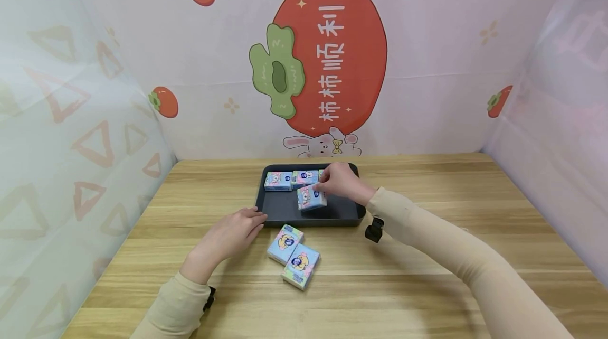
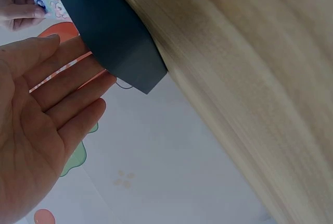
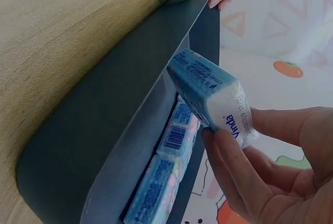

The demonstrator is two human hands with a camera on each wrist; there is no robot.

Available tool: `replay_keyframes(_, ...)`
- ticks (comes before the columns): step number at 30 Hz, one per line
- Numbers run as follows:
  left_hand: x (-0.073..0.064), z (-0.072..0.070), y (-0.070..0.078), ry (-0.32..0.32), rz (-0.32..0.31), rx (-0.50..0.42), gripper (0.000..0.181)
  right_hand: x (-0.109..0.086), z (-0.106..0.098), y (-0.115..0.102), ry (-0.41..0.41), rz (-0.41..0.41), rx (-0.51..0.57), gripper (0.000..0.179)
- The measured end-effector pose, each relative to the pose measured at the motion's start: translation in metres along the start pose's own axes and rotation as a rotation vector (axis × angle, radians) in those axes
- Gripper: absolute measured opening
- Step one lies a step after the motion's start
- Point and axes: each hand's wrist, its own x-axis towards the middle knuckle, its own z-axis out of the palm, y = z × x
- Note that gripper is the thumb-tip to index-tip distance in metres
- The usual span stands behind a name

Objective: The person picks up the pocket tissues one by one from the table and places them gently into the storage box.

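Observation:
My right hand [image 1: 343, 180] pinches a small blue tissue pack [image 1: 310, 199] over the dark tray [image 1: 285, 217]. In the right wrist view that held tissue pack [image 3: 208, 91] is tilted, with "Vinda" printed on its white end. Along the tray's far side lie three more packs in a row; the left one [image 1: 278, 181] and middle one [image 1: 305, 177] show, while the right one is partly behind my hand. My left hand [image 1: 235, 231] rests its straight fingers against the tray's left front corner, as the left wrist view [image 2: 57, 104] also shows.
Two tissue packs lie on the wooden table [image 1: 404, 286] in front of the tray, one pack [image 1: 286, 244] partly against the other [image 1: 301, 266]. A printed cloth wall [image 1: 427, 117] stands behind the table, with side walls left and right.

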Motion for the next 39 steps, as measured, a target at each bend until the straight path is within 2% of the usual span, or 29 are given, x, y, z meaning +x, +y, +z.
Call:
replay_keyframes(4,0.000,0.000,0.000,0.005,0.003,-0.001,0.027,0.004,0.004,0.000,-0.005,0.001,0.003,0.019)
replay_keyframes(10,-0.001,-0.001,0.001,-0.004,0.000,-0.003,0.027,0.007,0.009,-0.001,-0.025,0.051,0.047,0.018)
replay_keyframes(18,0.000,-0.001,0.000,-0.011,-0.006,-0.007,0.027,0.015,0.015,-0.004,-0.022,0.099,0.003,0.021)
replay_keyframes(28,0.000,-0.001,0.000,-0.012,-0.004,-0.009,0.028,0.027,0.023,-0.003,-0.015,0.092,0.017,0.022)
replay_keyframes(39,0.000,-0.002,0.001,-0.021,-0.007,-0.014,0.029,0.031,0.025,-0.007,-0.021,0.115,0.060,0.024)
